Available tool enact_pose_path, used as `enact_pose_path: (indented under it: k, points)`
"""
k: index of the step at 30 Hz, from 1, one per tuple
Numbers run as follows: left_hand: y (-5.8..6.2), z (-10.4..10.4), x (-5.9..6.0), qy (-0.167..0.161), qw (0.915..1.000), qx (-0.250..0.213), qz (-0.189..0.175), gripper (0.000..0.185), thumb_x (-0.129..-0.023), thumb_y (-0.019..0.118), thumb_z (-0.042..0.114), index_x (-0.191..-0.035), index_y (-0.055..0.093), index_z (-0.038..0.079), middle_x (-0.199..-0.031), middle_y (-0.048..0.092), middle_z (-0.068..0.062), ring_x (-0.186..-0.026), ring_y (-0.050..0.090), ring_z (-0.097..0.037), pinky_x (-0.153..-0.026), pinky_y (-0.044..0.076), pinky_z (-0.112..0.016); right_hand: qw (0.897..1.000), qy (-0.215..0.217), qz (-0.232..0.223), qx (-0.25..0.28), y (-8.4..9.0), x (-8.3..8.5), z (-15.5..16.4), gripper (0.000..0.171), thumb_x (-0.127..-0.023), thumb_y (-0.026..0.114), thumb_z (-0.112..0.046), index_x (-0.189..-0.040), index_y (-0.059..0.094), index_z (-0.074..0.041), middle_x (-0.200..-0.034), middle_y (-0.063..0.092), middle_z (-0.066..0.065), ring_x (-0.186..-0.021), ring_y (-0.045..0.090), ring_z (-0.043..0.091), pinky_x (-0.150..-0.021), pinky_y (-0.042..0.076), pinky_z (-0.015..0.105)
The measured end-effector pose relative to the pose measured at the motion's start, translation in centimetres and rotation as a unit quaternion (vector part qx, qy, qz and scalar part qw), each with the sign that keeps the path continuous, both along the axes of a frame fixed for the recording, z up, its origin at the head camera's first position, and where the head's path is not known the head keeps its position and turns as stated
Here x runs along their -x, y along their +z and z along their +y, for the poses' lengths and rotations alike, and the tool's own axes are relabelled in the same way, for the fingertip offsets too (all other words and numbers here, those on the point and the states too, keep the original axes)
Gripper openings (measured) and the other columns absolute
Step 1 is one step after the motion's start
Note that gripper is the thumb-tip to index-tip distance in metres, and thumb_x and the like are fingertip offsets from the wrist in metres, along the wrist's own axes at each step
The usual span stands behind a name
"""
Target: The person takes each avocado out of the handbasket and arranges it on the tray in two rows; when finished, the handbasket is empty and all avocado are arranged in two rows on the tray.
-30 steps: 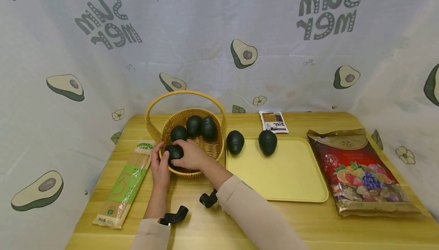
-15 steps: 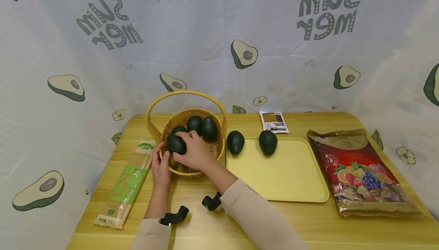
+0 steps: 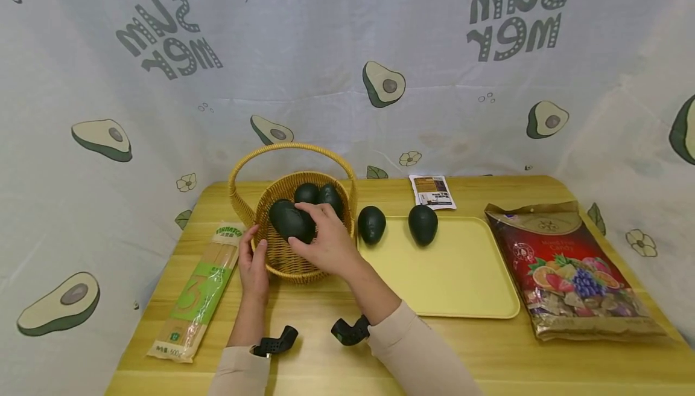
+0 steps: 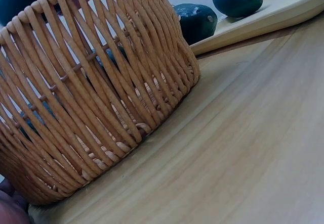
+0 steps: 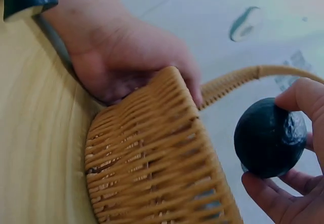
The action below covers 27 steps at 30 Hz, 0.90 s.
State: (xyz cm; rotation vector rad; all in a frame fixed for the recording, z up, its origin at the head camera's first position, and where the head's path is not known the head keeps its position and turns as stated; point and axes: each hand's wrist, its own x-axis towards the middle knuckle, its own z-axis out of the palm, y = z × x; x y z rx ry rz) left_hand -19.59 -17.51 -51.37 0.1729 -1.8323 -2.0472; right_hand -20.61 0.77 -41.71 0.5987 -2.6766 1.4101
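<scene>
My right hand (image 3: 324,240) grips a dark green avocado (image 3: 292,221) and holds it just above the woven basket (image 3: 282,264). The right wrist view shows that avocado (image 5: 268,138) between my thumb and fingers (image 5: 283,198), clear of the basket's rim (image 5: 152,168). My left hand (image 3: 254,261) holds the basket's left side, its fingers curled over the rim (image 5: 129,64). Two more avocados (image 3: 307,193) (image 3: 331,198) lie inside the basket. Two others (image 3: 371,225) (image 3: 423,224) lie on the yellow tray (image 3: 456,275), at its far left.
A pasta packet (image 3: 198,290) lies left of the basket. A small sachet (image 3: 432,192) lies behind the tray, and a large candy bag (image 3: 564,269) lies to its right. An avocado-print cloth (image 3: 347,52) walls the wooden table (image 3: 326,348) at back and sides.
My right hand has lifted the avocado up out of the basket's near-left part and carried it a little right. My left hand has stayed on the basket.
</scene>
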Motion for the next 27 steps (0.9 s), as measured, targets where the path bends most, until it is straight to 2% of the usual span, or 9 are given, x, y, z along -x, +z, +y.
enact_pose_path:
  k: [7, 10, 13, 18, 24, 27]
  points:
    - [0.2, 0.1, -0.1, 0.008, 0.9999, -0.006, -0.001, 0.04, -0.107, 0.046, 0.013, -0.145, 0.045, 0.001, -0.163, 0.033, -0.008, -0.158, 0.017, -0.021, -0.124, 0.019, -0.037, 0.998, -0.023, -0.02, 0.05, -0.2, -1.5, 3.0, 0.063, -0.088, 0.078, -0.028, -0.146, 0.053, -0.027, -0.141, 0.05, 0.01, -0.097, 0.061, 0.022, -0.078, 0.055, 0.033]
    - [0.2, 0.1, -0.1, 0.006, 0.9999, -0.009, -0.001, 0.04, -0.107, 0.047, 0.014, -0.145, 0.045, 0.002, -0.163, 0.032, -0.009, -0.158, 0.015, -0.022, -0.124, 0.019, -0.037, 0.998, -0.029, -0.017, 0.056, 0.0, -1.7, 4.3, 0.063, -0.087, 0.078, -0.026, -0.146, 0.054, -0.027, -0.139, 0.051, 0.01, -0.093, 0.058, 0.023, -0.074, 0.053, 0.032]
    - [0.2, 0.0, -0.2, 0.004, 0.9999, -0.012, 0.002, 0.04, -0.107, 0.046, 0.014, -0.145, 0.045, 0.003, -0.163, 0.031, -0.01, -0.159, 0.015, -0.023, -0.124, 0.018, -0.039, 0.998, -0.041, -0.013, 0.055, 0.3, -1.7, 5.6, 0.064, -0.087, 0.078, -0.026, -0.146, 0.054, -0.025, -0.14, 0.05, 0.011, -0.098, 0.058, 0.026, -0.079, 0.054, 0.036]
    - [0.2, 0.0, -0.2, 0.001, 0.9999, -0.014, 0.002, 0.039, -0.107, 0.046, 0.015, -0.145, 0.046, 0.005, -0.164, 0.03, -0.01, -0.159, 0.014, -0.022, -0.125, 0.017, -0.041, 0.997, -0.061, -0.002, 0.057, 0.7, -1.6, 8.3, 0.064, -0.088, 0.079, -0.023, -0.146, 0.053, -0.022, -0.139, 0.051, 0.013, -0.114, 0.061, 0.031, -0.091, 0.057, 0.047]
    - [0.1, 0.0, -0.2, 0.0, 0.9998, -0.018, 0.003, 0.038, -0.107, 0.046, 0.014, -0.144, 0.047, 0.005, -0.163, 0.031, -0.01, -0.159, 0.013, -0.022, -0.125, 0.016, -0.043, 0.995, -0.088, 0.007, 0.052, 1.0, -1.7, 11.5, 0.065, -0.089, 0.078, -0.02, -0.148, 0.051, -0.018, -0.141, 0.05, 0.015, -0.123, 0.056, 0.035, -0.094, 0.057, 0.052]
    - [0.2, 0.1, -0.2, -0.001, 0.9999, -0.017, 0.001, 0.039, -0.107, 0.046, 0.015, -0.144, 0.046, 0.005, -0.164, 0.03, -0.01, -0.159, 0.012, -0.022, -0.125, 0.015, -0.044, 0.993, -0.107, 0.007, 0.048, 1.0, -1.6, 13.0, 0.065, -0.089, 0.078, -0.018, -0.148, 0.05, -0.016, -0.14, 0.049, 0.017, -0.121, 0.057, 0.036, -0.094, 0.057, 0.052]
